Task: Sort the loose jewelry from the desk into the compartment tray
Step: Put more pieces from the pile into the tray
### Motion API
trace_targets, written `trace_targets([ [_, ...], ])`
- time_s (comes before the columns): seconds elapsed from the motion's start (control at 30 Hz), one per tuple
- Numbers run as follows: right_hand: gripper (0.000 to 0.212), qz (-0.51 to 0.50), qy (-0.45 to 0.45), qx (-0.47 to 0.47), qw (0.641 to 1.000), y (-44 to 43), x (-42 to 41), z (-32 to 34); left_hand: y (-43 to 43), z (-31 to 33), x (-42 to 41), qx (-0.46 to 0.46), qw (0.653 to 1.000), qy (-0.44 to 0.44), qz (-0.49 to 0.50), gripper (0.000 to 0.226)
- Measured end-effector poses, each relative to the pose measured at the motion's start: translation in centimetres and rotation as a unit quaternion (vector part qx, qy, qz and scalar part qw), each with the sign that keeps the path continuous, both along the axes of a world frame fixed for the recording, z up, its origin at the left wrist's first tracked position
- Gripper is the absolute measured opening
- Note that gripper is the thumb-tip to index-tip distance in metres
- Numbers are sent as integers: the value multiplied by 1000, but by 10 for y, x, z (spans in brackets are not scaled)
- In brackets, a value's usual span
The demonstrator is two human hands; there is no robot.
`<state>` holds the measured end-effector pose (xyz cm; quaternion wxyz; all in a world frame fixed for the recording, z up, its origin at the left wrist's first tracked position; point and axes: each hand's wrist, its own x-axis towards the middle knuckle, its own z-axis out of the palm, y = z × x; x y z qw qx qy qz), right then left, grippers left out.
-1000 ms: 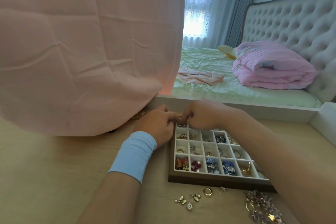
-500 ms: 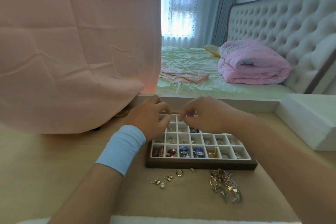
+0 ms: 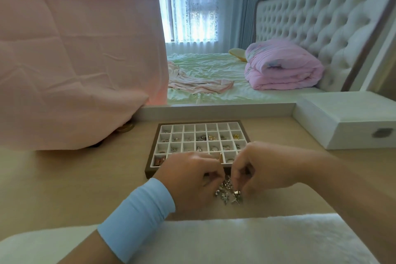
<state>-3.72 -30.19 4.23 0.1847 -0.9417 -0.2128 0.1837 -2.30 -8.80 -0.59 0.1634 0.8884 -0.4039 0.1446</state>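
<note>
We are pinching the loose jewelry [image 3: 225,195] with left hand [image 3: 192,180] and right hand [image 3: 263,169], grips narrow, beside the tray [image 3: 150,173].

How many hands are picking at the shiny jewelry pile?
2. The left hand, with the blue wristband, is at the left of the jewelry pile; the right hand is at its right. Both sit in front of the tray.

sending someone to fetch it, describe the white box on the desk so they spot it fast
Find the pale wooden desk in front of the bed. At its right end, right of the brown compartment tray, sits a flat white wooden box. Unlike the open tray, it is closed, with a metal clasp.
</note>
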Motion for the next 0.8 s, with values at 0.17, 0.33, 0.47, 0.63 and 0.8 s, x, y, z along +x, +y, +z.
trace_targets([
  [0.17, 17, 32, 6, -18, 999, 6, 0, -9, 2, -18, -6, 14, 999, 23, -29, 21],
  [0.33, 12, 41, -2, -27, 999, 10, 1, -16, 5, -20, -4, 12, 998, 41, -37, 19],
  [0.47, 8, 35, -6, -11, 999, 7, 2, -16, 6, -22, -4, 14, 999, 39, -30, 24],
  [0.63, 6, 6, 6, 40, 999, 0, 3, -9, 1, -26, -6, 5, 999, 26, -34, 27],
  [0.8, 4, -45, 13, 108, 993, -6, 5, -3, 1, -27, -3, -2, 998, 48, -42, 22],
])
